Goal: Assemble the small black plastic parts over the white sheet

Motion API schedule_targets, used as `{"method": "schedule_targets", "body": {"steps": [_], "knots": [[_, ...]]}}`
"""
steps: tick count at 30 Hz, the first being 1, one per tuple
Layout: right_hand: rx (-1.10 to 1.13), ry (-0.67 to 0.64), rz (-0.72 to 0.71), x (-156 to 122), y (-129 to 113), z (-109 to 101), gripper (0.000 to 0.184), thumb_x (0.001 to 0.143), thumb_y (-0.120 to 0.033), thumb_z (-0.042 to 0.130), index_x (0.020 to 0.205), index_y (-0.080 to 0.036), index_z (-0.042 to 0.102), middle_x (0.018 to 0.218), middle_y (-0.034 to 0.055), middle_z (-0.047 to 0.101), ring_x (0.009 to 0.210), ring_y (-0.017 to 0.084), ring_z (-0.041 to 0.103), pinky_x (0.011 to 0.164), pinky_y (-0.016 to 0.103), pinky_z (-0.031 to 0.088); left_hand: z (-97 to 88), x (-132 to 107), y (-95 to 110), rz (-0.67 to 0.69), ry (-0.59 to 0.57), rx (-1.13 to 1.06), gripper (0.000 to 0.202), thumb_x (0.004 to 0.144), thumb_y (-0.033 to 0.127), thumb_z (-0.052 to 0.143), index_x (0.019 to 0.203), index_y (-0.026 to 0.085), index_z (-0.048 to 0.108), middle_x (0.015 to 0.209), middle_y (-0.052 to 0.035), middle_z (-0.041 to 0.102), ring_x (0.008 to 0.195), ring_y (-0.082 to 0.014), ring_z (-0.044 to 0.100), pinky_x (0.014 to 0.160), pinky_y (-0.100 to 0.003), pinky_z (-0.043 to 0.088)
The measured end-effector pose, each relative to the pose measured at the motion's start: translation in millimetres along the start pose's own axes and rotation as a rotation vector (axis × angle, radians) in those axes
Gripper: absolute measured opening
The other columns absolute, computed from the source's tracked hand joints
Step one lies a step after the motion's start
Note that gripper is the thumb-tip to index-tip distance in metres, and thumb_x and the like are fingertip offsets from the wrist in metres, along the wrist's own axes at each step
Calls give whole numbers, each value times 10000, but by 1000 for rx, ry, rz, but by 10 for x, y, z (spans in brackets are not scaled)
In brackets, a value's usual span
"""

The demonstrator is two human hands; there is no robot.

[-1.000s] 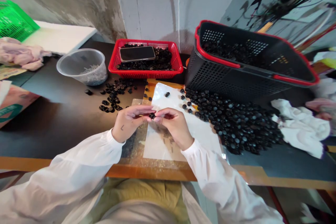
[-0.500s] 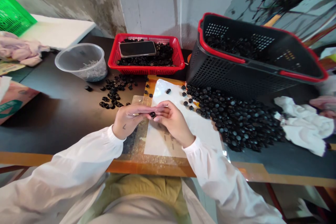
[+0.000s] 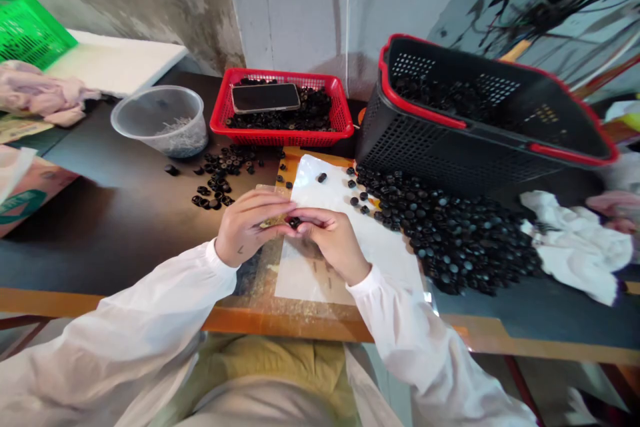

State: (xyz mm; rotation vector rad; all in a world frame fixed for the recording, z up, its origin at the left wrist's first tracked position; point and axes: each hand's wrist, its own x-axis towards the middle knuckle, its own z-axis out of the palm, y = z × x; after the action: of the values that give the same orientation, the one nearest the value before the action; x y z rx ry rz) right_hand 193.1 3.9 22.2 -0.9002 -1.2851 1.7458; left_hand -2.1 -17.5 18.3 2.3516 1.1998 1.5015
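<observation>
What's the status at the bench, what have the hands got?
Left hand and right hand pinching a small black piece. Hands just above a white sheet. Pile of black pieces to the right, apart from the hands.

both arms (image 3: 150,293), in loose white sleeves, reach up from the bottom of the frame. the left hand (image 3: 250,228) and right hand (image 3: 333,243) meet at center, palms turned inward, their fingers (image 3: 317,217) curled and close together.

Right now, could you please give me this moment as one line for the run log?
Left hand: fingertips at black piece | Right hand: grip on same piece | Below: white plastic sheet | Right: heap of black pieces
</observation>
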Motion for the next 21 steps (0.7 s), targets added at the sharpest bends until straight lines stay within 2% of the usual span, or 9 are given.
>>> {"method": "schedule_targets", "body": {"steps": [4,8,12,15,17,19,21], "knots": [[36,13,42,-18,14,26,215,718,-143,694,866,-230,824,802,-8,792,716,144,705,732,269,578,74,-63,54,-90,0,-129,273,836,251,789,1105,217,764,931,-54,799,779,-156,753,714,-233,604],[27,47,29,-52,18,76,248,735,-115,630,855,-219,820,671,-34,736,611,124,656,656,249,561,96,-78,113,-125,13,-148,262,823,229,799,1083,217,768,874,-40,794,732,-148,740,696,-226,595],[-76,-1,-55,-47,-37,56,229,778,-140,654,896,-249,817,813,-28,787,726,149,717,744,266,583,49,-35,84,-121,3,-133,284,824,284,798,1093,206,754,906,-48,776,762,-146,719,719,-230,578],[-364,11,-215,-10,-137,-95,209,826,-177,689,964,-275,811,982,-9,806,897,185,745,874,307,581,-1,-21,-3,-67,-39,-29,347,828,348,794,1135,198,734,1027,-77,754,919,-189,708,859,-288,564],[-690,130,-374,23,-217,-282,220,867,-185,676,1021,-278,801,1052,16,798,1004,212,723,964,357,554,-21,-27,-76,-74,-43,57,298,869,304,762,1143,194,727,1082,-88,735,982,-204,689,912,-317,539],[-1013,299,-505,61,-283,-517,250,900,-165,638,1076,-263,786,1133,43,782,1120,246,672,1062,427,495,-32,-34,-141,-86,-34,115,224,904,236,718,1125,198,730,1078,-81,729,969,-196,679,908,-324,523],[-1256,429,-523,105,-314,-759,283,902,-120,612,1103,-237,773,1187,48,770,1196,281,627,1166,516,379,-36,-37,-184,-81,-57,139,177,918,202,686,1086,207,740,1056,-68,727,949,-189,671,902,-332,510]]}}
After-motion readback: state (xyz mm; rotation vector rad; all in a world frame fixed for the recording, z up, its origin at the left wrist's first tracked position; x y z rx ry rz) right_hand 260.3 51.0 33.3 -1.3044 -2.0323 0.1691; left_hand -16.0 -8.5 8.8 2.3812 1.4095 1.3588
